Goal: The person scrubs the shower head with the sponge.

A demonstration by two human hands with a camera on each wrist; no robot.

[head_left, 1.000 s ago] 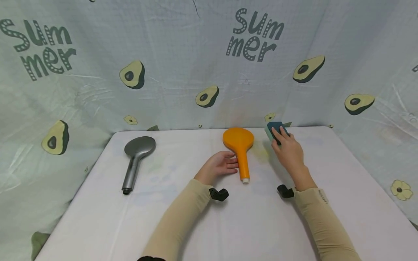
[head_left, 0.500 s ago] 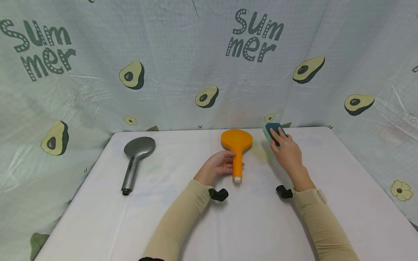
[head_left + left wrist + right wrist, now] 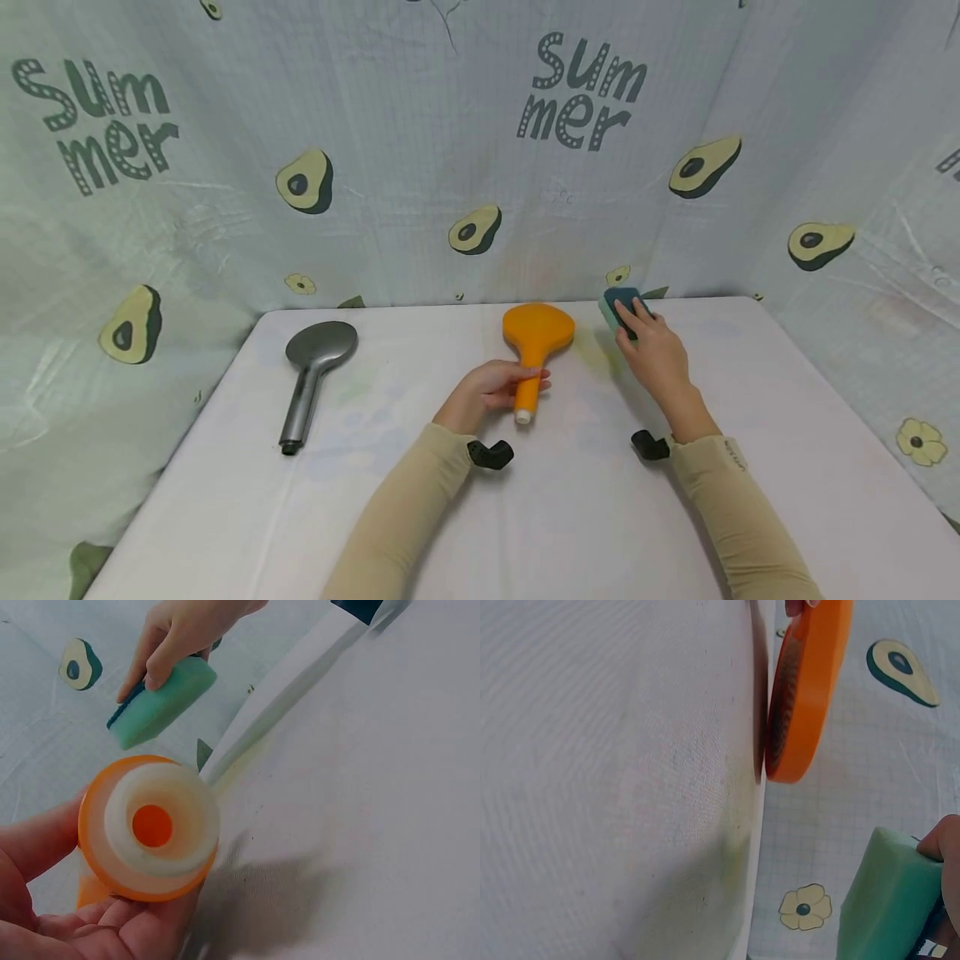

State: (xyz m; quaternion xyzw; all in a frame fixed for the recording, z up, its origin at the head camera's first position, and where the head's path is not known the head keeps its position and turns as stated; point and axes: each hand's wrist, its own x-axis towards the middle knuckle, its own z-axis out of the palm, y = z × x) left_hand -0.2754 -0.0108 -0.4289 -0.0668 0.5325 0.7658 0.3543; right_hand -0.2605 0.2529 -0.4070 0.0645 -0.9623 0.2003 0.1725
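Over there the left hand [image 3: 487, 392] has its grip wrapped round the handle [image 3: 527, 398] of the orange shower head [image 3: 538, 327], near the frame's centre, while the right hand's [image 3: 660, 354] grip pinches a green sponge [image 3: 621, 302] just to its right. Held only by that slim handle, the broad head could, I'd judge, twist if knocked, and a slack pinch could drop the sponge.

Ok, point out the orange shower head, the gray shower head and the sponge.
Orange shower head [image 3: 536, 333]: head view, on its round head.
Gray shower head [image 3: 307, 382]: head view, on its upper handle.
Sponge [image 3: 169, 707]: left wrist view, light green side.
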